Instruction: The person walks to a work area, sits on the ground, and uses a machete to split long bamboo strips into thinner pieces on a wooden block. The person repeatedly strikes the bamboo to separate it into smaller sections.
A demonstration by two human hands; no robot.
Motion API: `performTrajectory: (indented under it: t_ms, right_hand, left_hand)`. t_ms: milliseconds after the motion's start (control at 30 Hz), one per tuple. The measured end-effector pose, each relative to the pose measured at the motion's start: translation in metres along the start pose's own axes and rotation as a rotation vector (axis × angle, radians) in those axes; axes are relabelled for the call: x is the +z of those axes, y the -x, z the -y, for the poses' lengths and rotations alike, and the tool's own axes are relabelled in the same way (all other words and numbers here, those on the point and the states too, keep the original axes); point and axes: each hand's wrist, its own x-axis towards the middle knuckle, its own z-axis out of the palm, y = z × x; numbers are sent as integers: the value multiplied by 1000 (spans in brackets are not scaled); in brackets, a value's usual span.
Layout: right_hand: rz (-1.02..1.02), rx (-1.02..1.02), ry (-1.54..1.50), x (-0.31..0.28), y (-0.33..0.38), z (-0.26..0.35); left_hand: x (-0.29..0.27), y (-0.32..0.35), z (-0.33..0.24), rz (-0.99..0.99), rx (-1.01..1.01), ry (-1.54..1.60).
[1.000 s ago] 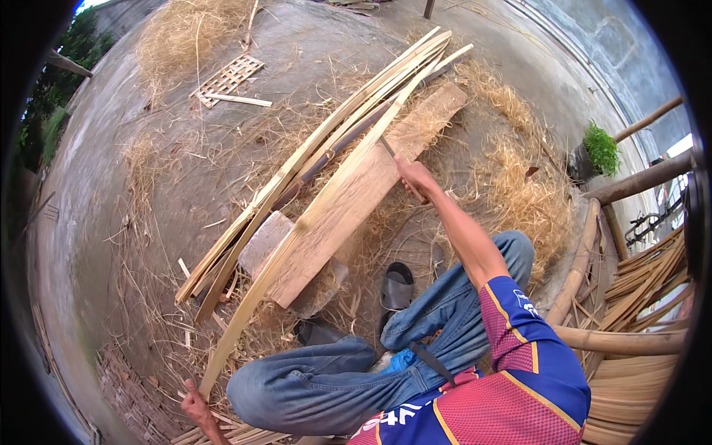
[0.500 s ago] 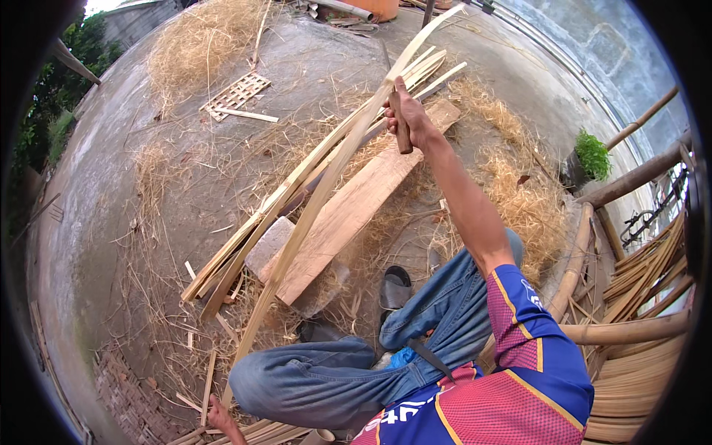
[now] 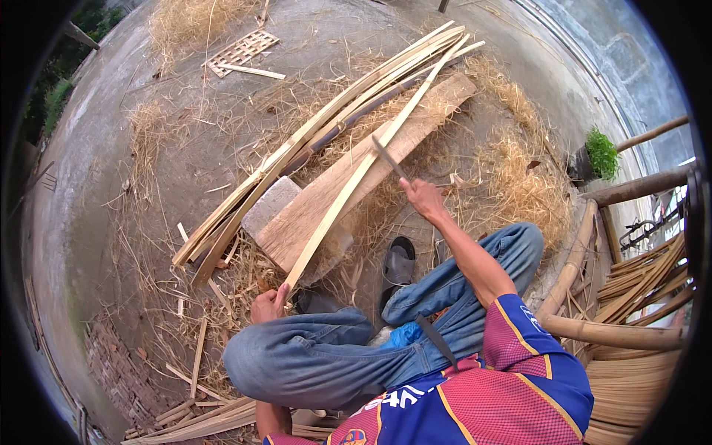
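A long pale bamboo strip [image 3: 348,185] slants across the wooden board [image 3: 311,206], from near my left knee to the far right. My left hand [image 3: 270,305] is closed on its near end. My right hand [image 3: 423,199] is wrapped round the handle of a knife [image 3: 389,157]; the handle is mostly hidden in my fist. The blade points up and left and meets the strip near its middle, over the board. A pale block [image 3: 272,205] sits beside the board's near end. Several more bamboo strips [image 3: 311,127] lie in a bundle to the left of the board.
Curly shavings [image 3: 519,185] are heaped right of the board, with another pile [image 3: 193,26] at the far left. A woven lattice piece [image 3: 242,52] lies on the concrete. Bamboo poles [image 3: 615,330] and stacked strips [image 3: 630,386] stand at my right. A potted plant [image 3: 601,153] is beyond them.
My left hand has come up from the lower left to beside the knee with the strip. My right hand and knife have moved nearer, and the strip now lies lower across the board.
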Motion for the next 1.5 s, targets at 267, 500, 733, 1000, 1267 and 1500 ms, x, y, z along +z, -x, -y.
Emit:
performTrajectory:
  t_ms: [267,500,733,1000,1267,1500]
  right_hand:
    - [449,-517,-77,4,67,61]
    - [523,-131,-51,-2,38,46]
    - [169,362,-178,-14,-39,-27]
    - [768,-391,-78,-8,113,129]
    - [348,-232,-127,7,88,62]
    - [552,-289,-79,-5,83,76]
  left_hand:
    - [15,-23,27,187,54,237]
    - [5,-12,42,79,25,182]
    - [-8,-10,98,181,-83,353]
    - [-8,-33,39,425,-45,482]
    - [-8,-33,18,416,-1,502]
    - [-5,-37,25,402,-29,467]
